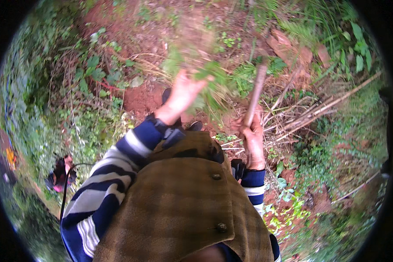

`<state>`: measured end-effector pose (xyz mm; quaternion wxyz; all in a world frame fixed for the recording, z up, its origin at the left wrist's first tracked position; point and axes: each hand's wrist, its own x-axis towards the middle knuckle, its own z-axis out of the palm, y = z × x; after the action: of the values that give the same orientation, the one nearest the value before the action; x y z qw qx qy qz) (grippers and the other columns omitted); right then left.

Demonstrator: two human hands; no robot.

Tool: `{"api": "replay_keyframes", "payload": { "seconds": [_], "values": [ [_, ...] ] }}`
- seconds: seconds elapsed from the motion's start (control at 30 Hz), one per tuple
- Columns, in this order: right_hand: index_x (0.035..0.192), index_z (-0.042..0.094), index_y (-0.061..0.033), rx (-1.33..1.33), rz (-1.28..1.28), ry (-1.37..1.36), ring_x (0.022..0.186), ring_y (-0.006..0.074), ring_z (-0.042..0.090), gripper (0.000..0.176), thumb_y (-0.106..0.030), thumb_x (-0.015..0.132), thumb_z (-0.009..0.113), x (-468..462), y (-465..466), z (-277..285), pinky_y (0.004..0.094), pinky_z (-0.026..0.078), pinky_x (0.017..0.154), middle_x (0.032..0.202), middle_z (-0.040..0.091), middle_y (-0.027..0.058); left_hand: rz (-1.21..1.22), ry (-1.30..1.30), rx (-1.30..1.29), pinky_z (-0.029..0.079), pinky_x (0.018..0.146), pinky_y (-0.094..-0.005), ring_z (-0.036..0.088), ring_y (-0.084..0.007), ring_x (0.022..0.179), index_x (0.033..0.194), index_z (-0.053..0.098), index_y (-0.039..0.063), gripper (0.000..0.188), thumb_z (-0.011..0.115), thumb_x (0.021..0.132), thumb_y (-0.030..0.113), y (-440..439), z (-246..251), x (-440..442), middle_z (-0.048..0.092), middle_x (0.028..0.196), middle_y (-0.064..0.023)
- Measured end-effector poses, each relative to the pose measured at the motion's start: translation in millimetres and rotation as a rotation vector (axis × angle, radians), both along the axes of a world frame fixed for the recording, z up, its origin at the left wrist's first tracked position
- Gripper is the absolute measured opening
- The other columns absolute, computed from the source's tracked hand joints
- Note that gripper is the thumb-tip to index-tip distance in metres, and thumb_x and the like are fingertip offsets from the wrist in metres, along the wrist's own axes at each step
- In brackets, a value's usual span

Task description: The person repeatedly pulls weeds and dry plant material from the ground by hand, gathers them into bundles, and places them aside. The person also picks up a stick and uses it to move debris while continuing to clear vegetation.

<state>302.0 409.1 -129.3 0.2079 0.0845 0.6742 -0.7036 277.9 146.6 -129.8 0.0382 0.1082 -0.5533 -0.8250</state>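
My left hand [185, 90] is raised in front of me, its fingers closed around a bunch of green weeds [217, 93]. The bunch is blurred; a brownish smear [196, 36] above the hand may be its roots or stems. On the other side, my right hand [252, 139] grips a wooden handle [258, 83] that points up and away from me. No tool head can be made out on it. Bare reddish soil [144, 98] lies below the left hand, close to my shoes [195, 126].
Dry cut stalks [309, 114] lie in a heap at the right. Reddish-brown slabs [291, 49] rest beyond them, near ferns [265, 9]. Dense leafy plants [52, 98] cover the left side. Another person [62, 173] is at the lower left, near a thin dark cable [65, 190].
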Motion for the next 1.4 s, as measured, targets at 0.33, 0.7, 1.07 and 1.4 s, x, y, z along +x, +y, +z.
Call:
{"api": "replay_keyframes", "payload": {
  "seconds": [0.33,0.7,1.07,1.4],
  "values": [
    [0.121,0.055,-0.0057,-0.081,0.044,0.061,0.086,0.0063,0.055,0.033,-0.001,0.089,0.065,-16,-75,-2,0.0214,0.045,0.074,0.101,0.063,-0.0010,-0.090,-0.175,-0.369,0.048,0.094,-0.0341,0.059,-0.0211,0.106,0.134,0.041,-0.004,0.071,0.074,0.083,0.033,28,3,27,0.062,0.118,-0.0163],
    [0.114,0.055,-0.0036,0.026,0.315,0.197,0.080,0.0056,0.050,0.033,-0.011,0.087,0.073,-12,-98,-47,0.0227,0.045,0.072,0.089,0.058,-0.0042,-0.211,-0.164,-0.142,0.043,0.099,-0.0322,0.057,-0.0176,0.110,0.132,0.049,0.000,0.064,0.076,0.083,0.030,-17,-22,67,0.060,0.125,-0.0120],
    [0.121,0.057,-0.0023,0.026,0.272,0.163,0.091,0.0080,0.055,0.035,-0.002,0.087,0.067,-9,-74,-48,0.0223,0.045,0.082,0.104,0.062,0.0007,0.091,-0.344,0.183,0.050,0.088,-0.0328,0.059,-0.0170,0.101,0.130,0.047,-0.001,0.051,0.071,0.087,0.014,-9,-44,65,0.061,0.117,-0.0083],
    [0.109,0.060,-0.0013,0.257,0.223,0.068,0.087,0.0103,0.055,0.023,-0.006,0.087,0.067,4,-19,-82,0.0245,0.045,0.081,0.095,0.062,0.0023,0.009,-0.569,0.206,0.049,0.064,-0.0284,0.059,-0.0128,0.077,0.115,0.058,0.000,0.043,0.075,0.085,0.026,12,-79,75,0.066,0.094,-0.0046]
  ]
}}
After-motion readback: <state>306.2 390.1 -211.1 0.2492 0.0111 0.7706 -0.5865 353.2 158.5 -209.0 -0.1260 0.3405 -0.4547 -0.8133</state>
